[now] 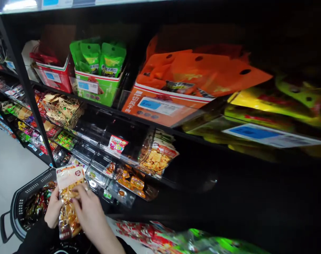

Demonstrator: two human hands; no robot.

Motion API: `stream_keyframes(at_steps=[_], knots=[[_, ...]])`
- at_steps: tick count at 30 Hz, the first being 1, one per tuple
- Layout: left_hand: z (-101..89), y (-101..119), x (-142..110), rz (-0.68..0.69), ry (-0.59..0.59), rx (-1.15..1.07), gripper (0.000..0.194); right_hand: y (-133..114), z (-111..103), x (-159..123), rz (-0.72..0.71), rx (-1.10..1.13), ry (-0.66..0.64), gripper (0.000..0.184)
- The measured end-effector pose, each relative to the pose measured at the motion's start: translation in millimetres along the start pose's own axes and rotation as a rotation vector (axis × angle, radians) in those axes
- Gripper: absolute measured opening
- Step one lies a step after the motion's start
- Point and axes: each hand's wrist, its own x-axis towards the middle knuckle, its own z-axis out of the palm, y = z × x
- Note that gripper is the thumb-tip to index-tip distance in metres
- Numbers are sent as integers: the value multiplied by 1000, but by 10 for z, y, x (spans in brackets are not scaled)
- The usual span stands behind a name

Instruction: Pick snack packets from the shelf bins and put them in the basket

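Observation:
A clear-fronted snack bag [66,192] with a white top and golden-brown pieces inside is held upright above the basket. My left hand [53,209] grips its left edge, thumb in front and the other fingers hidden behind. On the bag's front, my right hand [89,206] has its thumb and fingers closed together, pinching at the packaging. Just below and to the left, a dark shopping basket [15,208] contains several shiny wrapped packets [40,203].
Shelves to the right bear an orange box of pouches [150,106], a green box [107,93], a red box [57,79] and yellow bags [261,106]. Similar snack bags [157,158] stand in a clear bin. Red and green packages [155,236] lie along the bottom. Pale floor [4,165] shows at left.

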Motion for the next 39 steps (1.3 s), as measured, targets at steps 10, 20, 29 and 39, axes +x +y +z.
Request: stream_keyframes(at_steps=[10,20,29,39], knots=[[-22,49,-34,-11,10,-72,57,269,-110,28,412,79,61,48],[-18,7,-15,-19,-2,-22,62,331,-471,-79,209,273,140,8],[-62,-23,41,20,85,-12,48,-221,-13,-52,39,-18,-75,21],[-76,-1,-37,-13,19,-95,54,235,-97,-37,341,333,-13,26]])
